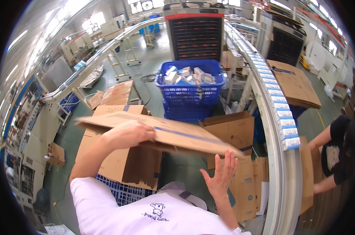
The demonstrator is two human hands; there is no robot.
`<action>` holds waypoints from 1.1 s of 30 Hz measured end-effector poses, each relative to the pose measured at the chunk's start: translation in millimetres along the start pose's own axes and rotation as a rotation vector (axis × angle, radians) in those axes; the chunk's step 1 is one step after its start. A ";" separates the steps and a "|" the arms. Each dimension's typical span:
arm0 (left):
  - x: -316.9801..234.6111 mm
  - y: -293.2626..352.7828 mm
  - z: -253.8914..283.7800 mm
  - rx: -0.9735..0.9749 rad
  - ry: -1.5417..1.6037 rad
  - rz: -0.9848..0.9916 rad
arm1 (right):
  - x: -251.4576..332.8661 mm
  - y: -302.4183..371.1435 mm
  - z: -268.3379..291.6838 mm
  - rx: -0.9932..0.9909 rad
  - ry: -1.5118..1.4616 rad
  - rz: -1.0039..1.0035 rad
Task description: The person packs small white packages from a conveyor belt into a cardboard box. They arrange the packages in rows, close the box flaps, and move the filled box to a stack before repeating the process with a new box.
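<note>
A flattened cardboard box (181, 135) with a blue tape stripe is held up in front of me, its ends smeared by motion. My left hand (132, 134) is closed on its near edge, the fingertips curled over. By the right end of this cardboard, my right hand (221, 172) is open, palm up against the corner with the fingers stretched; whether they touch it I cannot tell. Below my left hand an open cardboard box (140, 166) lies on its side over a blue plastic crate (124, 192).
A blue basket (189, 94) full of small white boxes stands ahead. On the right, a conveyor (277, 164) carries a row of white-and-blue packs (281, 106). Upright cartons (242, 188) lean beside it. Across the conveyor, a co-worker (330, 152) handles a carton (306, 176).
</note>
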State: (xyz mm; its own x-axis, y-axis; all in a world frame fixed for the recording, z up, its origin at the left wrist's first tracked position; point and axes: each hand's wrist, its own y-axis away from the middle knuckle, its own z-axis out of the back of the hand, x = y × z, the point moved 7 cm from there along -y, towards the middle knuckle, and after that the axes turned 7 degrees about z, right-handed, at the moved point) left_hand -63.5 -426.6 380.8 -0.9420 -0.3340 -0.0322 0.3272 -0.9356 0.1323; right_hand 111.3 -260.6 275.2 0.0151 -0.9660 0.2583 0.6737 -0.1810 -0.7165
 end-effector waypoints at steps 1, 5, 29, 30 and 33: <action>-23.5 -28.9 -2.1 0.096 0.064 -0.100 | -5.9 7.5 13.1 -0.013 0.118 -0.034; -101.4 -113.0 -24.8 0.170 0.292 -0.603 | -31.8 58.0 104.1 -0.182 0.532 -0.205; -178.2 -502.6 -123.8 0.368 1.283 -0.295 | -106.1 115.3 145.9 -0.589 -0.297 -1.027; -205.8 -480.9 -141.8 0.496 1.553 -0.256 | -113.1 108.8 127.2 -0.254 -0.106 -1.007; -318.5 -319.8 -114.8 -0.087 0.460 -1.234 | -140.6 204.5 56.0 0.525 0.157 -1.200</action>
State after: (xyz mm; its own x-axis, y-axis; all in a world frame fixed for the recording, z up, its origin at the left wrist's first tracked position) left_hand 140.4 -34.1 235.0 -0.5175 0.7462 -0.4187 -0.7029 -0.6498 -0.2893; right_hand 288.3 -151.4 128.7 -0.8503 -0.2737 0.4496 0.4130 -0.8764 0.2477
